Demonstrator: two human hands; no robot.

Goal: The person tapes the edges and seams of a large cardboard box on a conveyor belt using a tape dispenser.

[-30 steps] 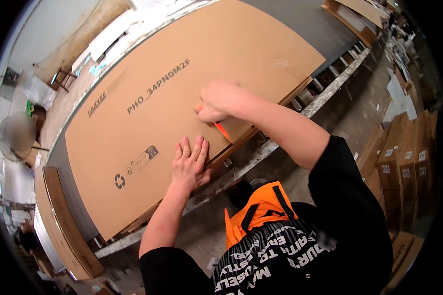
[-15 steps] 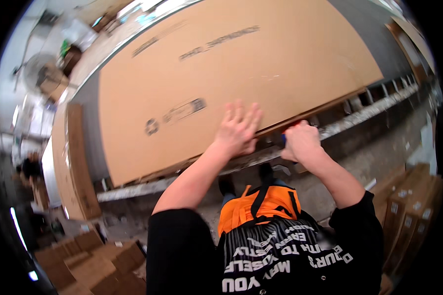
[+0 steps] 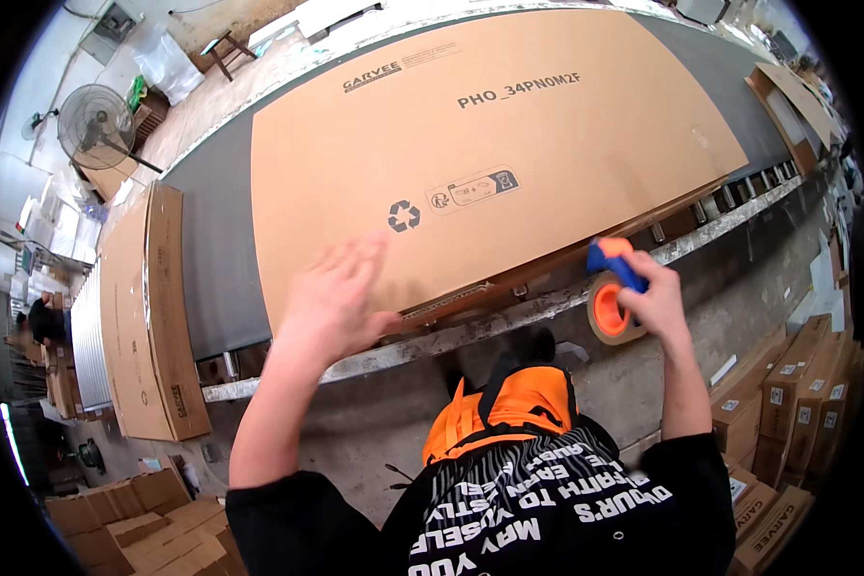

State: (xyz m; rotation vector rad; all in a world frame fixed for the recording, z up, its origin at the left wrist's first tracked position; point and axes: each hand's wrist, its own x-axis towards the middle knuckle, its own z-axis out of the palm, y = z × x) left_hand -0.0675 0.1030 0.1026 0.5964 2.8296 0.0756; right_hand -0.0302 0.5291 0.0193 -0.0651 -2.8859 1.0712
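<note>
A large flat brown carton [image 3: 586,154] with dark print lies on the grey conveyor belt [image 3: 216,250]. My left hand [image 3: 331,302] is at its near edge towards the left, fingers stretched out over the top face and thumb spread apart. Slight blur leaves it unclear whether the palm touches the cardboard. To the right, my right hand [image 3: 659,300] grips a blue and orange tape dispenser [image 3: 609,309] that carries a roll of tape. The dispenser is just off the carton's near side, over the conveyor's front rail [image 3: 509,324].
Another brown carton [image 3: 168,288] stands at the belt's left end, and an open one [image 3: 795,115] at its right end. Cardboard [image 3: 168,523] is piled at lower left. Several narrow boxes [image 3: 792,403] stand at right. A fan [image 3: 96,125] is at far left.
My left hand has moved left along the near edge. My right hand has moved right and away from the carton with the tape dispenser. More grey belt shows left of the carton.
</note>
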